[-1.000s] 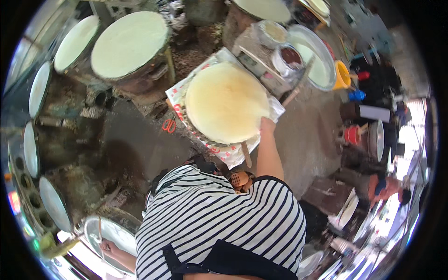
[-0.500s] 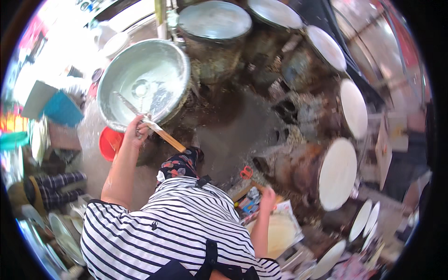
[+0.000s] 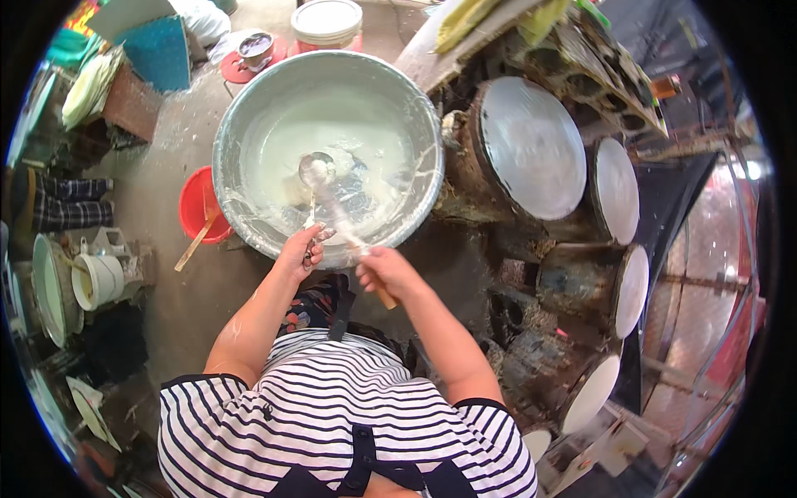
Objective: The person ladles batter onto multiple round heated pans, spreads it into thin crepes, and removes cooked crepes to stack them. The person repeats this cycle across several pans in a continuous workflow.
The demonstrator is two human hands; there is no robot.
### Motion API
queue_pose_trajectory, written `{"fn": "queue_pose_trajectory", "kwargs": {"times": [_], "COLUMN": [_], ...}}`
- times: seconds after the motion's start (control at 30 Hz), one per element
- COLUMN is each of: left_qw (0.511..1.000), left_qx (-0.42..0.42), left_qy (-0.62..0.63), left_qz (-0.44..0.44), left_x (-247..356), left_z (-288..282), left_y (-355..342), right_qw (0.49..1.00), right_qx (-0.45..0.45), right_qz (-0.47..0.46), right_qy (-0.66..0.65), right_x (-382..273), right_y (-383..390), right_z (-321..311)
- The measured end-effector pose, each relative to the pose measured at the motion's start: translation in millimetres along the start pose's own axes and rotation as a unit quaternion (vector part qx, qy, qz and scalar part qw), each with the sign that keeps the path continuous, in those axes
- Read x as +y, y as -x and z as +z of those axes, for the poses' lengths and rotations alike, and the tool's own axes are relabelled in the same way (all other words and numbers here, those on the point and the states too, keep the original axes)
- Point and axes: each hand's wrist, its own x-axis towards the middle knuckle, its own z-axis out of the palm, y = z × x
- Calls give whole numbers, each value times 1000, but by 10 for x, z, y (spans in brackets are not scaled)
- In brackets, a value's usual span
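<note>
Before me stands a large grey metal basin (image 3: 222, 178) with pale, milky batter (image 3: 278, 137) inside, its rim smeared. My left hand (image 3: 303, 251) is closed around the handle of a ladle at the basin's near rim. The ladle's round bowl (image 3: 316, 168) rests in the batter. My right hand (image 3: 387, 272) grips a long flat spatula with a wooden handle (image 3: 385, 297), whose butt sticks out below the fist. The spatula's batter-coated blade is smeared by motion and reaches over the basin close to the ladle. Pale batter streaks my left fingers and forearm.
Several round griddles (image 3: 533, 149) on sooty, barrel-like stoves curve along the right. A red bucket (image 3: 184, 199) with a wooden stick stands left of the basin. Beyond it are a lidded white bucket (image 3: 326, 21) and a small pot (image 3: 256, 51). A white pail (image 3: 104, 280) sits far left.
My view has turned left toward the basin. The right hand has come from the lower right beside the stoves and taken the spatula, which was at my left hand. The left hand keeps the ladle.
</note>
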Motion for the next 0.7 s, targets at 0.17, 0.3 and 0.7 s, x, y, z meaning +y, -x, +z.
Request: {"fn": "queue_pose_trajectory", "kwargs": {"times": [0.17,0.3,0.7], "left_qw": [986,973,872], "left_qx": [128,169,243], "left_qy": [-97,-150,-389], "left_qz": [40,50,171], "left_x": [144,210,-431], "left_z": [-54,-17,-103], "left_y": [-339,-585,-1663], "right_qw": [714,688,743], "right_qx": [282,189,212], "right_qz": [-66,-107,-94], "right_qy": [637,693,627], "right_x": [-645,-852,-796], "right_y": [-395,-751,-874], "right_z": [-590,-540,-701]}}
